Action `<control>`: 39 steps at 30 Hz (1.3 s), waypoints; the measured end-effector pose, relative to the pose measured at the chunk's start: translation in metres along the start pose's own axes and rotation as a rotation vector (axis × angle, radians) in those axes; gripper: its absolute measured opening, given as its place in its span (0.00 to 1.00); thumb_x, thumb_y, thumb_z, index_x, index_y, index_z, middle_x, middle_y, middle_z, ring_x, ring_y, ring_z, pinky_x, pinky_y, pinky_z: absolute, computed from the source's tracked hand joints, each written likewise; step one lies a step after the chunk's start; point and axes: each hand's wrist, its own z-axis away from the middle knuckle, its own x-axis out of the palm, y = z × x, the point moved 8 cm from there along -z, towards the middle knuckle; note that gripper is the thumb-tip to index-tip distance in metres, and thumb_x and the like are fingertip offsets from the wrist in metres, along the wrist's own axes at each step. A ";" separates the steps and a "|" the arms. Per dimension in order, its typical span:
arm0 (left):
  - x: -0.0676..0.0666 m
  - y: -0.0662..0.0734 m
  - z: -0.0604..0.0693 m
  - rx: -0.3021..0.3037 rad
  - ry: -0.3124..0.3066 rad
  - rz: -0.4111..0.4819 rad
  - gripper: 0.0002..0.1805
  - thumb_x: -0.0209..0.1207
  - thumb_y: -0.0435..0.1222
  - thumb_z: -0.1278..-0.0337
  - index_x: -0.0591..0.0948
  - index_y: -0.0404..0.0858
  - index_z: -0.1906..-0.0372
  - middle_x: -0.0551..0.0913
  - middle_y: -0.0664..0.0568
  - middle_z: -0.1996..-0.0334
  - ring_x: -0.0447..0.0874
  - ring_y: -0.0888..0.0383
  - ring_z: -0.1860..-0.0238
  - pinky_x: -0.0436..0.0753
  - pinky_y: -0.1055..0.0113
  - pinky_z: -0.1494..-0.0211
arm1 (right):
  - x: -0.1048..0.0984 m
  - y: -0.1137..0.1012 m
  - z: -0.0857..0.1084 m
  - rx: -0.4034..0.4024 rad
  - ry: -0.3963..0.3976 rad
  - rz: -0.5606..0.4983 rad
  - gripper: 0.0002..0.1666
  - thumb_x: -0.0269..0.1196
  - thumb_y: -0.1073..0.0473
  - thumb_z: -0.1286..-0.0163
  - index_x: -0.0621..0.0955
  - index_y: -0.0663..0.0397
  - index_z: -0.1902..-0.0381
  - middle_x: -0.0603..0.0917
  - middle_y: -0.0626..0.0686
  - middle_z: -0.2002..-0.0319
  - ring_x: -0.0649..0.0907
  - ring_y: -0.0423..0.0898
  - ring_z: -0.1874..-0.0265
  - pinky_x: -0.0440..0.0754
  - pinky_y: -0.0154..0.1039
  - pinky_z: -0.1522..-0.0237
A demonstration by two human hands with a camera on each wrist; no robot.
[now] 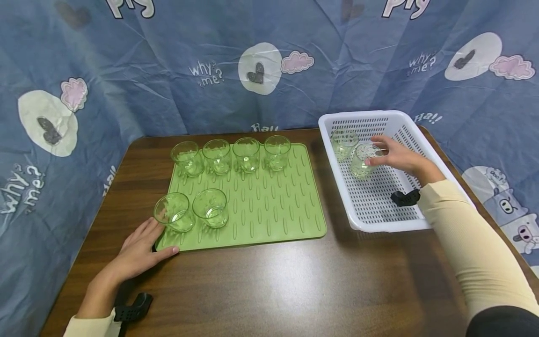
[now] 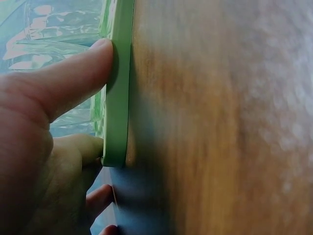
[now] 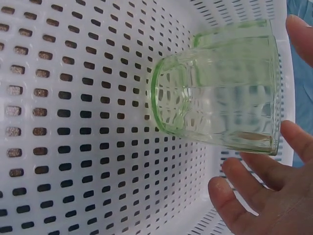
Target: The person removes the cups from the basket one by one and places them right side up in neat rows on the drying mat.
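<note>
My left hand [image 1: 141, 248] rests at the near left corner of a green ribbed mat [image 1: 269, 206]. In the left wrist view its thumb [image 2: 78, 78] touches the mat's edge, and the other fingers lie beside the corner. Closest to it on the mat is a clear glass [image 1: 174, 213], upright, with another glass [image 1: 211, 209] to its right. My right hand [image 1: 397, 157] is over a white basket, thumb and fingers spread about a glass [image 3: 220, 93] standing in it. A gap shows between thumb and glass; whether the fingertips touch it I cannot tell. Behind stands a second glass [image 1: 343, 140].
A row of several glasses [image 1: 246, 154] lines the mat's far side. The white perforated basket [image 1: 343, 196] sits at the table's right. Brown wooden table [image 1: 269, 281] surface runs along the front. A blue printed cloth [image 1: 160, 70] hangs behind.
</note>
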 end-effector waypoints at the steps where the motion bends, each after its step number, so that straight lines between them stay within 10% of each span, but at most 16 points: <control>1: 0.000 0.000 0.000 0.000 0.000 -0.002 0.51 0.61 0.57 0.40 0.58 0.24 0.26 0.50 0.23 0.26 0.44 0.25 0.25 0.50 0.24 0.34 | 0.000 0.000 0.000 -0.008 -0.003 -0.013 0.55 0.65 0.58 0.33 0.43 0.61 0.21 0.50 0.75 0.24 0.52 0.72 0.24 0.54 0.70 0.28; 20: -0.001 -0.002 0.000 -0.010 -0.004 -0.019 0.51 0.60 0.58 0.40 0.58 0.24 0.26 0.51 0.23 0.26 0.44 0.26 0.25 0.50 0.24 0.34 | 0.016 0.005 -0.007 -0.044 -0.056 -0.086 0.57 0.67 0.68 0.37 0.45 0.58 0.21 0.57 0.76 0.27 0.71 0.74 0.35 0.71 0.64 0.34; 39: -0.002 -0.002 0.000 -0.001 0.005 -0.021 0.51 0.60 0.57 0.39 0.58 0.25 0.25 0.51 0.23 0.26 0.44 0.26 0.25 0.50 0.24 0.34 | 0.013 0.003 -0.005 -0.036 -0.021 -0.044 0.54 0.67 0.63 0.36 0.48 0.59 0.21 0.60 0.74 0.27 0.65 0.70 0.29 0.68 0.65 0.32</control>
